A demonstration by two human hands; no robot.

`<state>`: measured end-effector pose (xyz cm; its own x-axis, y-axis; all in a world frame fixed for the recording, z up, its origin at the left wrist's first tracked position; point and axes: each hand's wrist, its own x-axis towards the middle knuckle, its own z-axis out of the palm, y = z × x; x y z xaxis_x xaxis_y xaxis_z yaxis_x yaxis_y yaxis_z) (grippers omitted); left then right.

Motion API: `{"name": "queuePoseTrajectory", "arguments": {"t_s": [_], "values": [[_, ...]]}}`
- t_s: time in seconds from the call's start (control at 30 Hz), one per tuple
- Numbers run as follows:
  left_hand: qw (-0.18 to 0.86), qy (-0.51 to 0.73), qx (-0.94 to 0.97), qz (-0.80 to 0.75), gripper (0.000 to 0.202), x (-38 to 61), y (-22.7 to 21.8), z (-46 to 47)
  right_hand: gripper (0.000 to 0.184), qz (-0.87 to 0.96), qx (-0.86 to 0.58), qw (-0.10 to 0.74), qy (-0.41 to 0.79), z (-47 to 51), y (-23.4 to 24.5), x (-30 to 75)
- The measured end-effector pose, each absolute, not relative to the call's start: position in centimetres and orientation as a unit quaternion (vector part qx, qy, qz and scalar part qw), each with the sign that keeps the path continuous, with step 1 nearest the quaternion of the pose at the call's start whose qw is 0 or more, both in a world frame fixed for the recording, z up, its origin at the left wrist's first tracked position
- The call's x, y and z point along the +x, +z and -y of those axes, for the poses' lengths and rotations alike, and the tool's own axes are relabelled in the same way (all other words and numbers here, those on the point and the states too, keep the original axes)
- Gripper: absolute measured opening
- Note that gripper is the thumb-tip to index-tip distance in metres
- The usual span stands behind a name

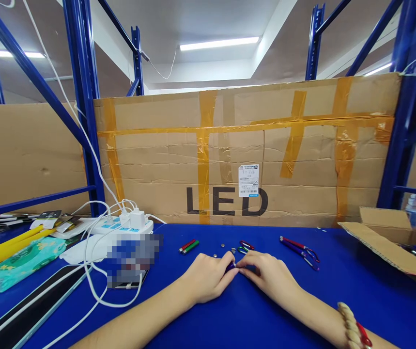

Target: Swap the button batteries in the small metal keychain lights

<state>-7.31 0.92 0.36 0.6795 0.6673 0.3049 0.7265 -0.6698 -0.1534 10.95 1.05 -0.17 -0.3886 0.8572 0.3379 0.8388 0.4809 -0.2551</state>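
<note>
My left hand (pixel 209 277) is closed around a small dark blue-purple metal tube (pixel 231 266), holding it low over the blue table. At the tube's right end the fingertips of my right hand (pixel 271 277) are pinched together; whatever they grip is too small to make out. Just beyond my hands lie several small silver button cells (pixel 223 245). Near them are a red carabiner clip (pixel 246 245) and a green carabiner clip (pixel 243 250), the green one partly behind my right hand. A red tube (pixel 187 245) and a green tube (pixel 191 247) rest side by side at the left.
Right of my hands lie a red and a purple tube with carabiners (pixel 298 251). An open cardboard box (pixel 385 242) stands at the right edge. To the left are a power strip (pixel 111 224) with white cables and a teal packet (pixel 22 264). Cardboard (pixel 157 165) walls the back.
</note>
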Motion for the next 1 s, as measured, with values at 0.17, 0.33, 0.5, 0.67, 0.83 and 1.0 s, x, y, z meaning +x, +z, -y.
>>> {"name": "queuePoseTrajectory", "arguments": {"t_s": [0.17,0.33,0.5,0.67,0.83,1.0], "values": [[0.131,-0.114,-0.908,0.382,0.023,-7.33,0.32,-0.90,0.019,0.835,-0.506,0.216,0.022,-1.23,-0.26,11.02],[0.127,-0.115,-0.907,0.385,0.023,-7.32,0.38,-0.84,0.019,0.835,-0.505,0.216,0.025,-1.35,-0.44,11.10],[0.127,-0.122,-0.907,0.383,0.024,-7.21,0.41,-0.75,0.020,0.838,-0.500,0.218,0.025,-1.41,-0.56,11.12],[0.136,-0.129,-0.906,0.380,0.024,-7.21,0.22,-0.80,0.020,0.842,-0.487,0.231,0.029,-1.69,-0.91,11.28],[0.145,-0.125,-0.905,0.380,0.026,-7.27,0.14,-0.80,0.019,0.841,-0.476,0.256,0.032,-1.69,-1.00,11.30],[0.109,-0.137,-0.900,0.399,0.026,-7.29,0.06,-0.92,0.016,0.827,-0.464,0.315,0.049,-1.51,-0.89,11.25]]}}
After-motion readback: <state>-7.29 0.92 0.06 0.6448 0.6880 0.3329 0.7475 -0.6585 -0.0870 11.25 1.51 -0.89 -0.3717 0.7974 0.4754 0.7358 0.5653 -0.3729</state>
